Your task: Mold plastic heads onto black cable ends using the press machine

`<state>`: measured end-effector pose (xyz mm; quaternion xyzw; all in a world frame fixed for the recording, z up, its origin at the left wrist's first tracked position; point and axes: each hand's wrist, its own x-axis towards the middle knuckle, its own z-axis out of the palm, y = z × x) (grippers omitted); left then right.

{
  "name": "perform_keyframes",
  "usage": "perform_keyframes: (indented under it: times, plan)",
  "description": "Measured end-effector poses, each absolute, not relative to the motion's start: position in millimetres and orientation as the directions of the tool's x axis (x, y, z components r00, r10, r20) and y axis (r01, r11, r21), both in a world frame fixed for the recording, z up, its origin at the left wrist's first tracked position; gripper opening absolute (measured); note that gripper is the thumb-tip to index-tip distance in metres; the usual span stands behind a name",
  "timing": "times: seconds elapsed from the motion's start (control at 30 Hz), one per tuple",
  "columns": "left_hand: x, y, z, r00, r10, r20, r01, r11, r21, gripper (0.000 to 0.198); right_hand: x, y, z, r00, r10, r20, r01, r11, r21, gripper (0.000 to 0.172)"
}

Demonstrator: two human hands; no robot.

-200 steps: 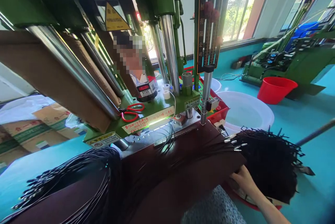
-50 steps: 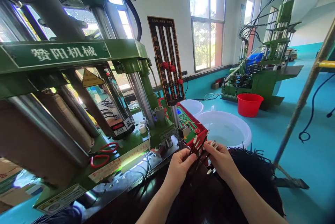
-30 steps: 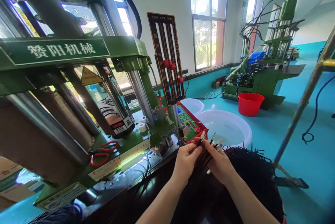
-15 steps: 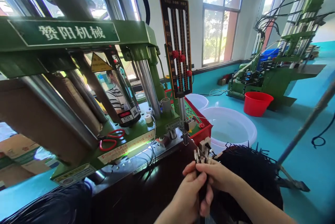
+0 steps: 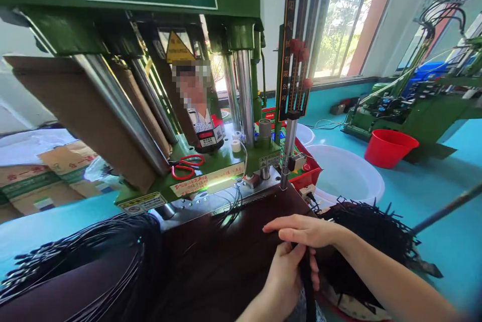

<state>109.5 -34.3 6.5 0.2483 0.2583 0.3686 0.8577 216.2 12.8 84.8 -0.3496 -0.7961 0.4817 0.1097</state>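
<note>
My left hand (image 5: 282, 277) is wrapped around a bundle of black cables (image 5: 309, 289), whose lower part hangs down toward my lap. Over the top of that bundle lies my right hand (image 5: 307, 230), its fingers stretched out flat and pointing left. The bundle's top ends are hidden under my right palm. Below both hands is the dark tabletop (image 5: 233, 241). A few loose thin black cables (image 5: 231, 206) lie at the table's far side, by the press.
A green press (image 5: 233, 161) stands behind the table, red-handled scissors (image 5: 186, 167) on its bed. Black cable coils (image 5: 139, 241) lie at left, a heap of black cables (image 5: 361, 236) at right. Beyond are a white tub (image 5: 346, 171), a red bucket (image 5: 391, 148) and a person (image 5: 199, 116).
My right hand has opened and now lies flat over the bundle's top, covering the metal ends that showed earlier. My left hand keeps its hold. The view has shifted left and down.
</note>
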Motion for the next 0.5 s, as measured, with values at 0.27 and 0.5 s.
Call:
perform_keyframes:
  times: [0.27,0.5]
  plan:
    - [77.6,-19.7,3.7,0.303,0.881,-0.363,-0.455,0.468,0.757,0.048,201.2,56.3,55.8,-0.622,0.778,-0.088,0.685,0.487,-0.542,0.047]
    - [46.2,-4.0,-3.1,0.179,0.913,-0.368,-0.415,0.409,0.813,0.050,172.6,100.5,19.5,-0.507,0.861,-0.028,0.854,0.498,-0.151,0.040]
